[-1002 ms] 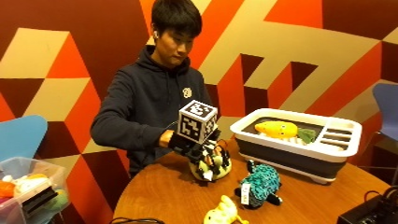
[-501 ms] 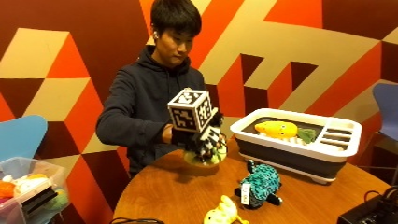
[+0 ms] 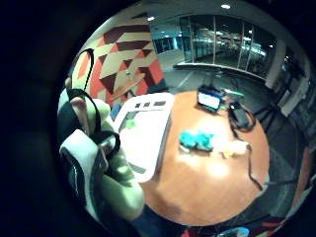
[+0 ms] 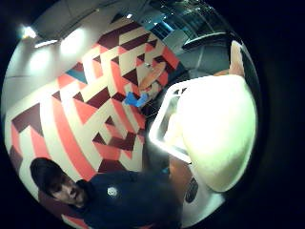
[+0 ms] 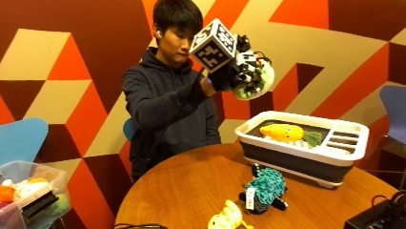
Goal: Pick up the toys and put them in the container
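Raised since before: hand (image 5: 236,71) gripping striped toy (image 5: 255,76) high above container (image 5: 303,148), carrot toy (image 5: 283,132) inside.

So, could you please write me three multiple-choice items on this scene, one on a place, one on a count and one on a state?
1. Where is the yellow-orange plush toy?
A. In the white and grey container
B. On the table
C. In the gloved hand

2. How many toys lie on the table?
A. None
B. Two
C. Four

3. What is the gloved right hand doing?
A. Resting flat on the table
B. Holding a green and white toy raised in the air
C. Reaching into the container

Answers: 1 A, it lies inside the container's rim; 2 B, the teal plush toy and the yellow toy; 3 B, the toy is held up beside the person's head.
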